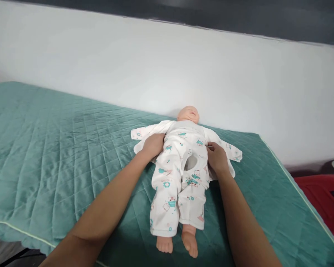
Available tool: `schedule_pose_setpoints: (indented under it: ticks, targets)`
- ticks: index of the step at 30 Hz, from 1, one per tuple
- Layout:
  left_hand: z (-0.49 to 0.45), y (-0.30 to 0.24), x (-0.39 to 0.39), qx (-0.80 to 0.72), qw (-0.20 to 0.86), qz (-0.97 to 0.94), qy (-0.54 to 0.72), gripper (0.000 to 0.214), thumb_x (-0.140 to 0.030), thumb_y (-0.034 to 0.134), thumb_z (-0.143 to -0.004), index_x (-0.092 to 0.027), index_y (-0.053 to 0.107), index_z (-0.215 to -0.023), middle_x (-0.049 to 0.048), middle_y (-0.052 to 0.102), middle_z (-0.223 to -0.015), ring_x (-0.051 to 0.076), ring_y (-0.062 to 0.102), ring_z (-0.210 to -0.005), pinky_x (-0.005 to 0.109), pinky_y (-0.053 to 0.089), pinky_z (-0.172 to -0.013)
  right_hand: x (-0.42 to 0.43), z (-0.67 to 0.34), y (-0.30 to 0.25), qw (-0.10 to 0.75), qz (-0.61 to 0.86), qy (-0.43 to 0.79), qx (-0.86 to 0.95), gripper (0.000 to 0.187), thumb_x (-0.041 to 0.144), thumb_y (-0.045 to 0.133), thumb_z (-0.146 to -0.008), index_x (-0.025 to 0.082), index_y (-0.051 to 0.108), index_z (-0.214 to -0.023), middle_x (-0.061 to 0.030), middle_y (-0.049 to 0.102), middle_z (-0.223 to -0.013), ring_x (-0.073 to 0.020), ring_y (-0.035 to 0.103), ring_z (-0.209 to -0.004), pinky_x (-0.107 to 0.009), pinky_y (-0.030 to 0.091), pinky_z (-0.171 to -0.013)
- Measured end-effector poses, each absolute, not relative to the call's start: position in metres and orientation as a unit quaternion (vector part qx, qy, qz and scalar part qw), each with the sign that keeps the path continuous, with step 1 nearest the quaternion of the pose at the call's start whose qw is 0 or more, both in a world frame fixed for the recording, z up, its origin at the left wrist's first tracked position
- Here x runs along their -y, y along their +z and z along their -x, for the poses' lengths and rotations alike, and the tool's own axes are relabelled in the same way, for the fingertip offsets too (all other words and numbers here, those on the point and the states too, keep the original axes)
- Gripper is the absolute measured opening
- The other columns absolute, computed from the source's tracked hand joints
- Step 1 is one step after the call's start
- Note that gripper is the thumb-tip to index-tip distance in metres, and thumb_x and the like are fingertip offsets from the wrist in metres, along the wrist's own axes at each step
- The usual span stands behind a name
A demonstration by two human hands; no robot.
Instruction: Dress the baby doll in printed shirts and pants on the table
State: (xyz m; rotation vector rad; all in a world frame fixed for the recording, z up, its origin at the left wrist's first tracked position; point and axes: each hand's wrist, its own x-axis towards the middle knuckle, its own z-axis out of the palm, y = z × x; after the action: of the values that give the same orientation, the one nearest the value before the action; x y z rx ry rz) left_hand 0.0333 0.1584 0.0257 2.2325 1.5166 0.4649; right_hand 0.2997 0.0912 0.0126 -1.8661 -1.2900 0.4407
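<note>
A baby doll [188, 113] lies on its back, head toward the wall and bare feet toward me. It wears white printed baby pants [167, 174], pulled up high over its torso, with a round opening at the crotch. Under them spreads a white long-sleeved top [147, 132], its sleeves out to both sides. My left hand [154, 144] is closed at the left side of the pants, fingertips partly hidden by the cloth. On the opposite side, my right hand [217, 157] pinches the pants' edge with curled fingers.
A green quilted cover [72, 148] lies beneath the doll. Behind its head rises a white wall [156, 63] with a dark band on top. A red object [320, 200] stands beyond the cover's right edge.
</note>
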Motion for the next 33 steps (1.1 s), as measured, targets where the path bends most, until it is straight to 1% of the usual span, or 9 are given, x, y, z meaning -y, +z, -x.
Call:
schedule_pose_setpoints:
  ticks: [5,10,13,16,18,21,25,28,33]
  targets:
    - [-0.032,0.028,-0.160,-0.500,0.270,-0.793,0.221,0.024,-0.017,0.050,-0.083,-0.016,0.072,-0.093,0.0169,0.075,-0.112,0.031,0.067,-0.103,0.038,0.047,-0.091,-0.092,-0.303,0.013,0.391,0.713,0.217,0.539,0.029,0.042,0.057,-0.082,0.020,0.074,-0.080,-0.0055,0.077,-0.086,-0.0288,0.067,-0.088,-0.037,0.049,-0.077]
    - [-0.031,0.033,-0.155,-0.449,0.394,-0.755,0.271,0.023,-0.016,0.050,-0.079,-0.017,0.072,-0.085,0.0110,0.077,-0.104,0.028,0.068,-0.096,0.038,0.049,-0.088,-0.087,-0.293,0.014,0.490,0.627,0.387,0.465,0.026,0.042,0.072,-0.073,0.021,0.075,-0.088,-0.0041,0.078,-0.085,-0.0279,0.070,-0.085,-0.037,0.056,-0.073]
    - [-0.030,0.031,-0.155,-0.418,0.507,-0.704,0.269,0.019,-0.017,0.053,-0.077,-0.018,0.072,-0.081,0.0076,0.077,-0.094,0.026,0.068,-0.091,0.037,0.051,-0.086,-0.084,-0.288,0.019,0.529,0.567,0.482,0.409,0.024,0.037,0.077,-0.070,0.023,0.075,-0.089,-0.0049,0.079,-0.088,-0.0273,0.073,-0.086,-0.039,0.058,-0.078]
    - [-0.029,0.025,-0.157,-0.359,0.641,-0.614,0.287,0.014,-0.016,0.059,-0.073,-0.016,0.071,-0.081,0.0080,0.077,-0.088,0.023,0.069,-0.086,0.036,0.054,-0.083,-0.083,-0.288,0.023,0.539,0.541,0.513,0.391,0.023,0.033,0.076,-0.068,0.023,0.075,-0.089,-0.0059,0.079,-0.094,-0.0285,0.074,-0.093,-0.040,0.059,-0.081]
    - [-0.028,0.023,-0.159,-0.332,0.699,-0.557,0.301,0.015,-0.015,0.064,-0.069,-0.014,0.070,-0.083,0.0091,0.077,-0.086,0.023,0.070,-0.084,0.037,0.055,-0.084,-0.083,-0.290,0.023,0.538,0.534,0.523,0.389,0.023,0.031,0.076,-0.067,0.023,0.075,-0.089,-0.0061,0.079,-0.098,-0.0292,0.073,-0.096,-0.041,0.060,-0.082]
    - [-0.027,0.021,-0.160,-0.330,0.729,-0.515,0.308,0.019,-0.013,0.066,-0.066,-0.013,0.071,-0.085,0.0105,0.077,-0.085,0.025,0.071,-0.085,0.040,0.057,-0.083,-0.084,-0.294,0.022,0.534,0.525,0.537,0.388,0.021,0.032,0.075,-0.069,0.024,0.074,-0.089,-0.0058,0.079,-0.100,-0.0291,0.073,-0.100,-0.041,0.059,-0.087]
    - [-0.029,0.023,-0.159,-0.333,0.736,-0.504,0.306,0.020,-0.014,0.064,-0.072,-0.014,0.073,-0.090,0.0113,0.078,-0.088,0.026,0.072,-0.090,0.041,0.058,-0.083,-0.085,-0.296,0.019,0.528,0.514,0.550,0.393,0.024,0.035,0.076,-0.072,0.024,0.075,-0.093,-0.0058,0.079,-0.102,-0.0298,0.072,-0.102,-0.043,0.059,-0.089]
    - [-0.029,0.024,-0.158,-0.334,0.738,-0.497,0.311,0.021,-0.016,0.063,-0.076,-0.014,0.073,-0.095,0.0114,0.078,-0.091,0.026,0.072,-0.093,0.041,0.059,-0.085,-0.085,-0.297,0.017,0.529,0.507,0.551,0.401,0.029,0.031,0.079,-0.067,0.025,0.076,-0.095,-0.0052,0.079,-0.103,-0.0310,0.072,-0.102,-0.044,0.060,-0.088]
    - [-0.029,0.028,-0.155,-0.352,0.738,-0.490,0.302,0.021,-0.011,0.062,-0.075,-0.014,0.073,-0.092,0.0108,0.078,-0.091,0.025,0.072,-0.089,0.038,0.058,-0.082,-0.084,-0.300,0.018,0.507,0.507,0.558,0.418,0.035,0.025,0.082,-0.062,0.027,0.076,-0.096,-0.0035,0.079,-0.103,-0.0294,0.072,-0.101,-0.040,0.061,-0.085]
